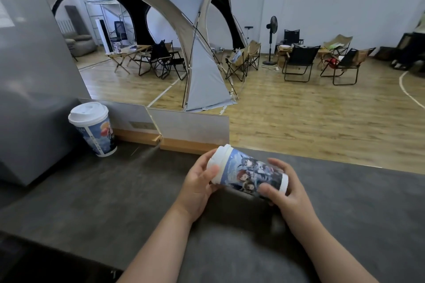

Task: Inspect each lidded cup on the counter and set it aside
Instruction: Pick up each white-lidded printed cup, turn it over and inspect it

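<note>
Cup (253, 173) sideways, lid (224, 156) on

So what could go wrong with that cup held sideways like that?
The held cup lies on its side between the left hand and right hand; if it holds liquid, which I cannot see, it might leak at the lid onto the counter. The left hand grips at the lid, so a squeeze could loosen it. Setting it down beside the upright second cup might knock that one over.
</note>
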`<state>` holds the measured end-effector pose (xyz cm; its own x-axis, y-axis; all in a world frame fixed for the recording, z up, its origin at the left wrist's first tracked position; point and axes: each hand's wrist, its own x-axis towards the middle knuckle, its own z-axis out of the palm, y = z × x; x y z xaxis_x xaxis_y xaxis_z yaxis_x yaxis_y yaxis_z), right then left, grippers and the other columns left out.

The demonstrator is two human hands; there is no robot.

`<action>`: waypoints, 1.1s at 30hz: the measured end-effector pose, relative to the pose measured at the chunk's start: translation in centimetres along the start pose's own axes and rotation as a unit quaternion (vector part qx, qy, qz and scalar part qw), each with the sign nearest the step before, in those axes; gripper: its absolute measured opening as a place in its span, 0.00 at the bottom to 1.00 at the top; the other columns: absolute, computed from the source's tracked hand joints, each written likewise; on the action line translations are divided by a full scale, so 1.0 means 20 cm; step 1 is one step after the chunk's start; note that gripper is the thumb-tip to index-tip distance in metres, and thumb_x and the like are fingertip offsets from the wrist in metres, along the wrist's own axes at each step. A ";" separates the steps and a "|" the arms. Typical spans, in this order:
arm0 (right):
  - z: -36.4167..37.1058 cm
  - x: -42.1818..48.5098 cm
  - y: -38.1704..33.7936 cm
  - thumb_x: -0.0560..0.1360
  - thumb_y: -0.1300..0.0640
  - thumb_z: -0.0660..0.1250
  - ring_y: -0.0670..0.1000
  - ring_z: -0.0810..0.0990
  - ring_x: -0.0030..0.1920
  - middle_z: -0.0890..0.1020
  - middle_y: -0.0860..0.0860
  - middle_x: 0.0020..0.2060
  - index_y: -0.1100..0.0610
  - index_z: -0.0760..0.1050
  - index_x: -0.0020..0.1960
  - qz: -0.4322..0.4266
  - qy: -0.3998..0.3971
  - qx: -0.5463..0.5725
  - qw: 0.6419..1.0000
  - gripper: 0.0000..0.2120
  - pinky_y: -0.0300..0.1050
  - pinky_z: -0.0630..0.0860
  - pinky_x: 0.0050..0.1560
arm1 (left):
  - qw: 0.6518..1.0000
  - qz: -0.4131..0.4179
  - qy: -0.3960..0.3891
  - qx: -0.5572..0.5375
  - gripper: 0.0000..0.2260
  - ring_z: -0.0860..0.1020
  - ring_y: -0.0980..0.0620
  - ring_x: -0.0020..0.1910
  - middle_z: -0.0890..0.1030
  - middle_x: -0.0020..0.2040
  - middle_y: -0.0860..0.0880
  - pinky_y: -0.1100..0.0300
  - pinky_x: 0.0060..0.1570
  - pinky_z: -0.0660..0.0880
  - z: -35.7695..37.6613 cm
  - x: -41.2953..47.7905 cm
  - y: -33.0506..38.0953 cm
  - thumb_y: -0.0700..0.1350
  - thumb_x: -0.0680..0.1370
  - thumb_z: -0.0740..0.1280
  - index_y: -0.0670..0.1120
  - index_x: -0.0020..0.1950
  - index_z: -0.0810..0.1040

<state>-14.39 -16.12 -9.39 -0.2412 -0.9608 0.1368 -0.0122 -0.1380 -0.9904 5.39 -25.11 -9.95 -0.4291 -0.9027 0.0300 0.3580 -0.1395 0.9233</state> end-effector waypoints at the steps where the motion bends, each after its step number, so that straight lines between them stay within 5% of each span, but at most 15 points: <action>1: 0.01 0.00 -0.01 0.60 0.44 0.75 0.48 0.85 0.46 0.85 0.48 0.51 0.45 0.75 0.61 0.020 0.014 0.029 0.999 0.30 0.41 0.80 0.39 | 1.000 -0.001 -0.001 0.001 0.40 0.77 0.39 0.62 0.75 0.69 0.36 0.39 0.61 0.70 0.00 0.00 -0.01 0.55 0.65 0.79 0.44 0.73 0.71; 5: -0.02 0.03 -0.05 0.70 0.52 0.74 0.47 0.83 0.42 0.84 0.55 0.50 0.50 0.75 0.58 0.045 0.010 0.034 0.998 0.17 0.40 0.77 0.34 | 1.000 -0.006 -0.013 -0.002 0.37 0.78 0.40 0.62 0.76 0.68 0.37 0.41 0.59 0.73 -0.01 0.00 -0.02 0.52 0.67 0.76 0.44 0.73 0.71; 10: -0.05 -0.04 -0.02 0.64 0.49 0.76 0.46 0.84 0.44 0.83 0.54 0.51 0.53 0.73 0.61 -0.029 0.044 0.029 0.998 0.28 0.36 0.77 0.36 | 1.000 -0.014 -0.012 0.009 0.32 0.83 0.44 0.54 0.83 0.59 0.41 0.53 0.46 0.82 0.00 -0.01 -0.03 0.50 0.68 0.75 0.42 0.70 0.73; 14: -0.04 -0.06 0.01 0.63 0.42 0.73 0.50 0.84 0.43 0.83 0.56 0.51 0.52 0.74 0.61 -0.025 0.054 0.023 0.998 0.29 0.43 0.78 0.32 | 1.000 0.011 -0.013 0.026 0.29 0.82 0.42 0.56 0.83 0.60 0.42 0.49 0.51 0.82 0.00 -0.01 -0.04 0.47 0.68 0.75 0.44 0.69 0.75; 20: -0.06 -0.09 0.01 0.70 0.60 0.72 0.48 0.84 0.48 0.84 0.50 0.51 0.56 0.70 0.63 -0.063 0.021 0.019 0.998 0.23 0.40 0.81 0.43 | 0.999 -0.007 -0.022 0.030 0.30 0.77 0.38 0.66 0.78 0.67 0.40 0.32 0.65 0.72 0.01 0.00 -0.04 0.56 0.72 0.71 0.49 0.72 0.72; 23: -0.05 -0.10 0.01 0.72 0.62 0.74 0.50 0.85 0.49 0.83 0.53 0.52 0.54 0.69 0.64 -0.053 -0.007 0.015 0.998 0.24 0.40 0.81 0.46 | 0.999 -0.002 -0.011 0.033 0.32 0.78 0.39 0.62 0.77 0.67 0.37 0.37 0.61 0.75 0.01 -0.01 -0.03 0.56 0.70 0.71 0.46 0.72 0.72; 26: -0.04 -0.08 0.00 0.74 0.58 0.74 0.46 0.84 0.41 0.82 0.52 0.51 0.50 0.69 0.66 -0.036 0.032 0.011 0.999 0.24 0.39 0.79 0.37 | 0.999 0.021 -0.012 0.032 0.32 0.79 0.42 0.60 0.78 0.66 0.38 0.48 0.53 0.79 0.01 -0.03 -0.04 0.52 0.70 0.71 0.45 0.72 0.72; 29: -0.03 -0.07 0.00 0.77 0.65 0.70 0.44 0.82 0.33 0.80 0.59 0.51 0.57 0.70 0.65 -0.024 0.058 0.009 0.998 0.19 0.37 0.76 0.31 | 0.999 0.015 -0.020 0.027 0.32 0.79 0.43 0.60 0.77 0.67 0.39 0.47 0.53 0.78 0.01 -0.03 -0.04 0.51 0.69 0.72 0.45 0.72 0.70; 33: -0.04 -0.09 0.00 0.72 0.60 0.75 0.48 0.85 0.48 0.83 0.53 0.52 0.52 0.69 0.65 -0.049 0.013 0.004 0.999 0.24 0.38 0.81 0.44 | 0.998 -0.004 -0.010 0.061 0.29 0.82 0.42 0.60 0.82 0.62 0.42 0.43 0.58 0.79 0.03 -0.02 -0.03 0.56 0.69 0.74 0.48 0.68 0.75</action>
<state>-14.74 -14.17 -9.72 -0.2638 -0.9360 0.2328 -0.0297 -0.2334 -0.9719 4.78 -24.33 -10.35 -0.4494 -0.8929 0.0283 0.2510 -0.0958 0.9632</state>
